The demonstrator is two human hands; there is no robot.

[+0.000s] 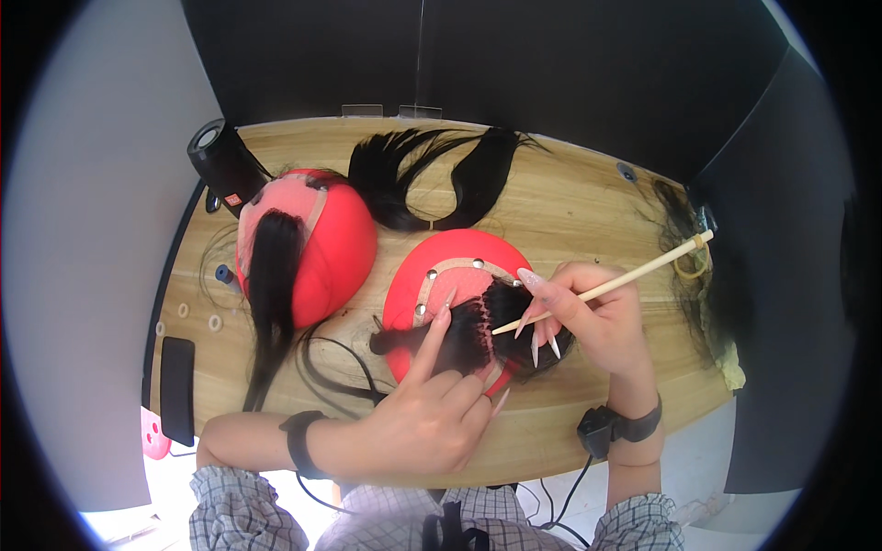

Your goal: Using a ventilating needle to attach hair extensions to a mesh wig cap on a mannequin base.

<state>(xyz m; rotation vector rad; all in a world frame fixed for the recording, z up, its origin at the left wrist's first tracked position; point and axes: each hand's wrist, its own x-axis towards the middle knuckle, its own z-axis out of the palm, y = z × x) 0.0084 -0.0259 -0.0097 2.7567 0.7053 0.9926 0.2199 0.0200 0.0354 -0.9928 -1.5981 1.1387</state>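
A red ball-shaped head form (503, 243) stands in front of me, with a pink net wig cap (445, 282) pinned on it by round-headed pins. Black hair (459, 349) lies parted to both sides of a row of pink netting. My left hand (432, 413) rests on the near left side, index finger stretched onto the net and hair, another fingertip spread apart, the rest curled. Pen-like, my right hand (588, 312) grips a ventilating needle with a pale stick handle (634, 273). Its tip meets the parting; the fine end is too small to make out.
A second red head form (344, 248) with a black hair strand stands left, beside a black cylindrical speaker (225, 158). A tied hair bundle (482, 179) lies behind. Loose dark hair (721, 275) is at right, a black flat object (177, 390) at left. Dark panels enclose the table.
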